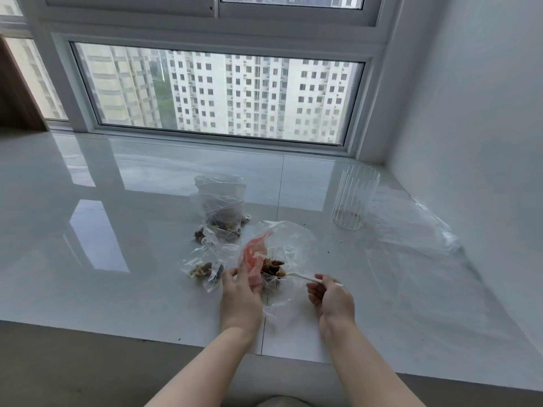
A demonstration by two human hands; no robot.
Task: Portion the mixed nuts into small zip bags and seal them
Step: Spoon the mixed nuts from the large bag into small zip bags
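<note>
**nutjob42:** Glossy white windowsill ledge (117, 259), tower blocks outside the window (217, 92). Big clear bag (291, 248) of mixed nuts (273, 267) lies right in front of the person, mouth propped open by the left hand (241, 295), whose fingers pinch the film by a pinkish-red patch. Right hand (332, 298) is curled round the handle of a white plastic spoon (302, 277), bowl end inside among the nuts. How would you say that bag handles?

**ziplock_dan:** Floppy and slick, I'd guess. Thin film, no stiffness, so it collapses unless you hold the rim. Grab the edge of the opening, not the belly. Nuts are light but roll around, so shallow scoops.

**nutjob42:** And the little ones?

**ziplock_dan:** One small zip bag (202, 270) with some nuts lies just left of the left hand, touching or nearly so. More filled bags (223, 212) are stacked farther back, one showing a red zip line. Can't tell if they're sealed. A ribbed clear cup (355, 198) stands off to the right, beside a flat plastic sheet (417, 227).
</note>
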